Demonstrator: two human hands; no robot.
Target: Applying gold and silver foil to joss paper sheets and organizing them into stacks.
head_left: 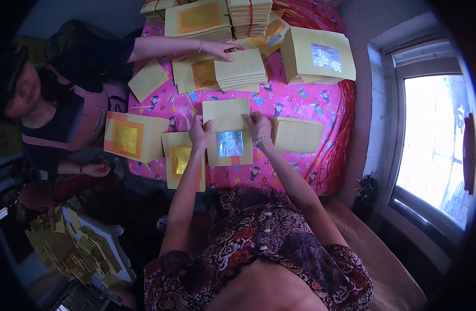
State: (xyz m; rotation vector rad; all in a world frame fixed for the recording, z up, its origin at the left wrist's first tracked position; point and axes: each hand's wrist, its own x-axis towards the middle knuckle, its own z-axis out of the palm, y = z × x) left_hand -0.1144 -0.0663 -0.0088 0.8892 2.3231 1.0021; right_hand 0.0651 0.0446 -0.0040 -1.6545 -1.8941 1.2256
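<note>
Your floral blouse (243,228) lies nearest. Beyond it, your left hand (200,132) and right hand (259,127) pinch a blank cream paper (226,114) by its left and right edges, just far of the silver-foiled joss paper (230,144) on the table (300,111). Expect it light, bendy, easily creased; grip those edges gently. Another cream stack (300,136) sits right.

Head-worn fisheye — facing down, near the table (292,108).

Bright window (430,145) — pink patterned tablecloth (288,99)
</note>
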